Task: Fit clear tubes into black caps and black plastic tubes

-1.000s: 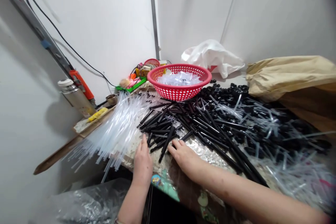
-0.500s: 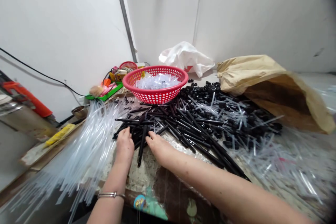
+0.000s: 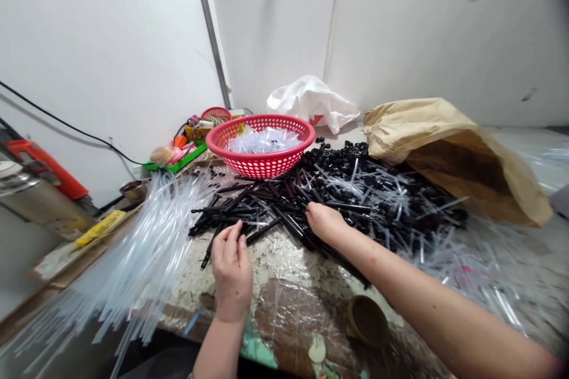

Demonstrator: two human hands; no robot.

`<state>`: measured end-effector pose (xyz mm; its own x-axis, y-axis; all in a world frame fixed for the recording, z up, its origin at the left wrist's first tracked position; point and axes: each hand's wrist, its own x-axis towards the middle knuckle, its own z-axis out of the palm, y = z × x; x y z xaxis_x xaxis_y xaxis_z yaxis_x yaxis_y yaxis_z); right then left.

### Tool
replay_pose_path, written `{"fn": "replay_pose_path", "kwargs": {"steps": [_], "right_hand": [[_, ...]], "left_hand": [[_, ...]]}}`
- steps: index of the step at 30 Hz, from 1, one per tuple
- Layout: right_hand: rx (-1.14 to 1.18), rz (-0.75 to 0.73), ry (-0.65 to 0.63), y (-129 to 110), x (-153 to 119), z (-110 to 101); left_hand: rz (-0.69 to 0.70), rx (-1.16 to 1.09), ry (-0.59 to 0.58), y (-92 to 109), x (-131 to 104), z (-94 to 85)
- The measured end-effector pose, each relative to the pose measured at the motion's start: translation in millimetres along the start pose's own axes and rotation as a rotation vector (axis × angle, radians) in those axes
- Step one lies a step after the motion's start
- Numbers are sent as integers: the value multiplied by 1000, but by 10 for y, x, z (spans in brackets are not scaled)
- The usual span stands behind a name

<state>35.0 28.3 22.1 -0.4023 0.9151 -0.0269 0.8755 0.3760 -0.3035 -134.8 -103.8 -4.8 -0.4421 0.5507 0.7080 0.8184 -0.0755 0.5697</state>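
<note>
Loose black plastic tubes (image 3: 284, 222) lie in a heap across the middle of the worktable. My left hand (image 3: 232, 269) is held in front of the heap, palm turned inward, its fingers stretched and slightly bent. I see nothing gripped in it. At the heap's right part, my right hand (image 3: 326, 222) has its fingers drawn together among the black tubes; what they pinch, if anything, is hidden. A bundle of long clear tubes (image 3: 146, 249) spreads out to the left of my left hand.
Behind the heap stands a red perforated basket (image 3: 262, 164) with clear pieces inside. Small black parts (image 3: 360, 157) mixed with short clear tubes (image 3: 402, 201) lie to the right, beside a brown paper bag (image 3: 413, 124). A round cup-like container (image 3: 367, 321) sits near the front edge.
My hands have moved apart: the right one shifted right along the heap, the left one drew back toward me and turned. The black tube that stood out between them is no longer there.
</note>
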Motion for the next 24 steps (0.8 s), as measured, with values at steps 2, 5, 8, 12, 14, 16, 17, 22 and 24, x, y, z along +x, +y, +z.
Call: {"fn": "replay_pose_path", "kwargs": {"steps": [2, 5, 8, 12, 14, 16, 17, 22, 24], "right_hand": [[65, 15, 9, 81, -49, -119], [173, 14, -5, 213, -250, -310], [431, 35, -62, 276, -601, -402], [986, 143, -167, 223, -1111, -339], [1069, 155, -204, 150, -1315, -262], [1088, 139, -230, 67, -1476, -185], [1095, 116, -252, 34, -1542, -155], [997, -21, -229, 253, -1729, -166], [853, 40, -81, 597, -1724, -213]], "left_hand": [[-49, -112, -65, 117, -77, 1], [-290, -364, -227, 284, -183, 63], [-627, -678, -387, 460, -251, 200], [-905, -1050, -438, 705, -253, 392], [-956, -1150, -417, 828, -231, 453], [-952, -1190, -408, 942, -207, 479], [-942, -1196, -412, 992, -195, 479], [-884, -1153, -423, 1072, -154, 356], [-884, -1126, -467, 1024, -172, 274]]}}
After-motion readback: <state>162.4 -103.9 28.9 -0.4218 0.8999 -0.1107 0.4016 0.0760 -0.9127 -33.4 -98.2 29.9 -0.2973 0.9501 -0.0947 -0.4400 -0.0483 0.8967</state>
